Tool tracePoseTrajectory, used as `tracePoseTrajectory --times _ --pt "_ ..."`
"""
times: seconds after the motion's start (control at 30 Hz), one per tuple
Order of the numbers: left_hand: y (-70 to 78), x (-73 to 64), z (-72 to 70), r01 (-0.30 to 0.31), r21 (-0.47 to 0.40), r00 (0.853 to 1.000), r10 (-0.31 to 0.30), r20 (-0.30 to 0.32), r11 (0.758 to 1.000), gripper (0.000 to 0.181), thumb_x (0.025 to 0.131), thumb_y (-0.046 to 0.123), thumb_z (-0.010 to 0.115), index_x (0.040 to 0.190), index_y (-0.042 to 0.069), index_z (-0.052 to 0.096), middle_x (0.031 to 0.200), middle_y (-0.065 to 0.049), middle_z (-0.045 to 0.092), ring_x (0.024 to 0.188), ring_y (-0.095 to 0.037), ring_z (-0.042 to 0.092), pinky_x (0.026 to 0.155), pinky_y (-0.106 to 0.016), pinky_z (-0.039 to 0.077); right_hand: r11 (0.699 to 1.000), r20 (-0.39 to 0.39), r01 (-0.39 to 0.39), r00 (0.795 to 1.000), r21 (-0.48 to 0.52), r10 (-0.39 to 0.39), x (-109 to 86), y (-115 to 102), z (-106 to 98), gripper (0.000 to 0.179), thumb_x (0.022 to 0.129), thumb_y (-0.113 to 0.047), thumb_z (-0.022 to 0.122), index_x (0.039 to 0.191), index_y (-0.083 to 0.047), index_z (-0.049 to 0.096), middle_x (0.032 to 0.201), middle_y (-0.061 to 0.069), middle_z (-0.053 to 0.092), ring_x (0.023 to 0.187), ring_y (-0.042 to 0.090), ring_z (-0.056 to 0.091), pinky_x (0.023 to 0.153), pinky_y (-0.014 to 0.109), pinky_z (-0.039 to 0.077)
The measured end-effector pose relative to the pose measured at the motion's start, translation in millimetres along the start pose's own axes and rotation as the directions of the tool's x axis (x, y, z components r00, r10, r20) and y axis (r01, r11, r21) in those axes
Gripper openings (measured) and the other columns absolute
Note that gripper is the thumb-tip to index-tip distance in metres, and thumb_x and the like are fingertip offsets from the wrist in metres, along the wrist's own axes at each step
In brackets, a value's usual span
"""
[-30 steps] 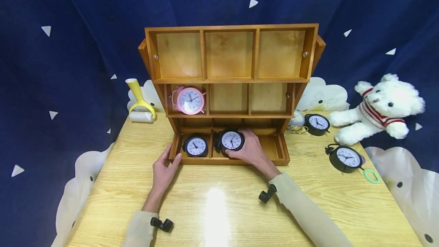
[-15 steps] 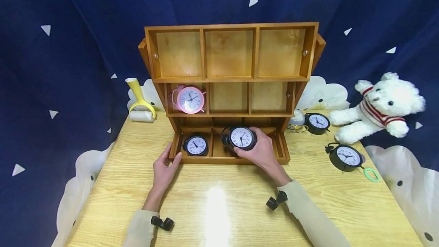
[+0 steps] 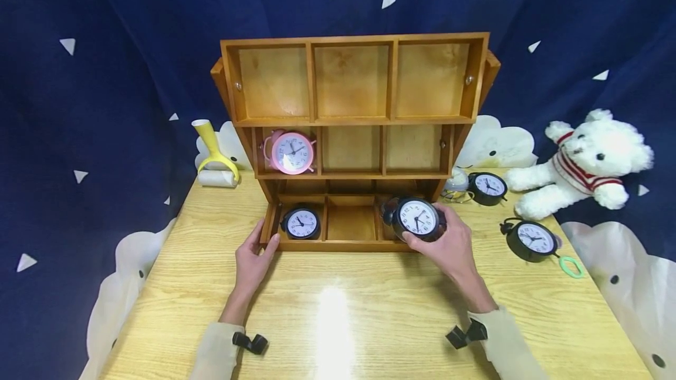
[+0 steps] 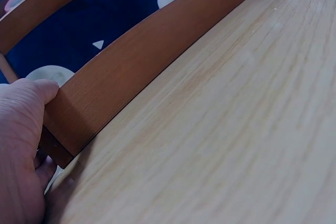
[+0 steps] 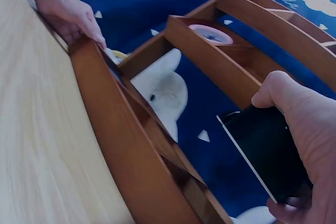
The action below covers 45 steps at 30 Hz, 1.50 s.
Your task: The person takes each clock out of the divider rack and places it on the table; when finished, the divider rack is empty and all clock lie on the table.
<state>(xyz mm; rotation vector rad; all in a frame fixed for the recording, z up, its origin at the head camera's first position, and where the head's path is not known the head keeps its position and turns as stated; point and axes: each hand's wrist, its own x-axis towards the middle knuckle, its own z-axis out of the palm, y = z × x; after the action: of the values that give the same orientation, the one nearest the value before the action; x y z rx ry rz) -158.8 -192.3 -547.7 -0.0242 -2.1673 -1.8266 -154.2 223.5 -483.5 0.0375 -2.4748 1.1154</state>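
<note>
My right hand [image 3: 449, 245] grips a black alarm clock [image 3: 417, 217] with a white dial, raised over the right compartment of the bottom tier. In the right wrist view the thumb and fingers clasp the clock's dark body [image 5: 268, 150] from opposite sides. My left hand [image 3: 253, 261] holds the front left corner of the tiered wooden shelf [image 3: 343, 246]. Its thumb laps over the front board [image 4: 121, 72] in the left wrist view, with fingers around the outer side. A second black alarm clock [image 3: 301, 224] lies in the bottom left compartment, and a pink alarm clock [image 3: 293, 153] sits in the middle tier's left one.
Two more black alarm clocks, one near [image 3: 532, 241] and one farther back [image 3: 488, 188], are on the table's right side. A white teddy bear [image 3: 586, 163], a green ring [image 3: 572, 267] and a small clear object [image 3: 457, 185] are there too. A yellow-handled lint roller [image 3: 217, 160] stands left.
My right hand has carried the black alarm clock rightward from the bottom middle compartment to above the right one. My left hand has stayed at the shelf corner.
</note>
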Motion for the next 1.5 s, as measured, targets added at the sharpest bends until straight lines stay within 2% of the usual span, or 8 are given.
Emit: tracePoseTrajectory --times 0.17,0.27,0.4,0.63,0.73,0.83,1.03,1.5 --pt "-0.6 -1.0 -0.1 -0.024 -0.012 1.000 0.024 -0.001 1.000 0.060 0.096 0.002 0.074 0.148 -0.014 0.047 0.149 -0.031 0.050 0.132 -0.043 0.055 0.106 -0.027 0.049 0.999 -0.117 -0.031 0.993 0.018 0.033 -3.2 13.7 -26.6 0.076 0.065 -0.021 0.098 0.127 0.005 0.062 0.112 0.022 0.071 0.095 0.023 0.065 0.077 0.010 0.048" --pt "-1.6 -1.0 -0.3 -0.034 -0.029 0.999 0.034 -0.004 0.999 0.060 0.096 0.001 0.073 0.147 -0.015 0.047 0.149 -0.032 0.049 0.132 -0.044 0.055 0.106 -0.027 0.049 0.997 -0.192 -0.070 0.979 0.020 0.072 -5.3 23.1 -41.3 0.076 0.065 -0.018 0.098 0.127 0.006 0.062 0.111 0.021 0.072 0.092 0.006 0.059 0.076 0.005 0.045" --pt "-2.5 -0.4 -0.6 -0.035 -0.031 0.999 0.035 -0.006 0.999 0.060 0.096 0.001 0.073 0.147 -0.015 0.047 0.150 -0.032 0.049 0.134 -0.043 0.054 0.107 -0.028 0.048 0.987 -0.263 -0.160 0.953 -0.018 0.150 -9.3 36.2 -56.6 0.078 0.065 -0.022 0.099 0.128 0.005 0.062 0.111 0.022 0.072 0.088 0.003 0.054 0.074 0.011 0.044" --pt "-3.3 0.3 -0.3 -0.012 -0.028 1.000 0.012 -0.002 1.000 0.061 0.097 0.003 0.074 0.149 -0.013 0.046 0.151 -0.030 0.048 0.135 -0.042 0.053 0.107 -0.027 0.048 0.933 -0.270 -0.358 0.903 -0.044 0.334 -17.7 60.3 -68.3 0.090 0.070 -0.036 0.097 0.140 0.003 0.055 0.123 0.029 0.066 0.106 0.039 0.059 0.089 0.040 0.044" --pt "-3.3 -0.1 -0.3 -0.008 -0.023 1.000 0.008 -0.003 1.000 0.061 0.097 0.004 0.074 0.149 -0.012 0.046 0.150 -0.029 0.050 0.135 -0.041 0.054 0.107 -0.025 0.048 0.907 -0.239 -0.418 0.887 -0.050 0.395 -22.8 69.6 -69.8 0.095 0.073 -0.041 0.095 0.145 0.003 0.050 0.131 0.031 0.061 0.118 0.046 0.056 0.099 0.056 0.047" --pt "-2.4 -0.5 -0.2 -0.010 -0.019 1.000 0.009 -0.002 1.000 0.061 0.097 0.004 0.074 0.149 -0.013 0.047 0.150 -0.029 0.050 0.135 -0.040 0.053 0.107 -0.026 0.048 0.896 -0.229 -0.442 0.877 -0.044 0.422 -28.0 79.3 -68.1 0.098 0.075 -0.045 0.094 0.147 0.003 0.049 0.134 0.032 0.060 0.121 0.048 0.053 0.103 0.063 0.044" --pt "-1.9 -0.5 0.1 -0.010 -0.028 1.000 0.010 0.002 1.000 0.061 0.097 0.003 0.073 0.149 -0.013 0.046 0.151 -0.030 0.049 0.136 -0.041 0.053 0.108 -0.026 0.047 0.887 -0.250 -0.453 0.873 -0.092 0.420 -35.3 96.1 -61.8 0.096 0.074 -0.052 0.093 0.141 0.005 0.055 0.126 0.032 0.064 0.115 0.050 0.056 0.098 0.062 0.045" --pt "-1.6 0.0 0.6 0.000 -0.018 1.000 0.000 0.010 1.000 0.061 0.098 0.004 0.073 0.149 -0.013 0.045 0.153 -0.030 0.046 0.138 -0.042 0.050 0.109 -0.024 0.045 0.884 -0.232 -0.434 0.890 -0.171 0.392 -36.6 116.5 -54.0 0.094 0.073 -0.052 0.092 0.135 0.010 0.058 0.124 0.038 0.065 0.112 0.056 0.058 0.097 0.064 0.044"
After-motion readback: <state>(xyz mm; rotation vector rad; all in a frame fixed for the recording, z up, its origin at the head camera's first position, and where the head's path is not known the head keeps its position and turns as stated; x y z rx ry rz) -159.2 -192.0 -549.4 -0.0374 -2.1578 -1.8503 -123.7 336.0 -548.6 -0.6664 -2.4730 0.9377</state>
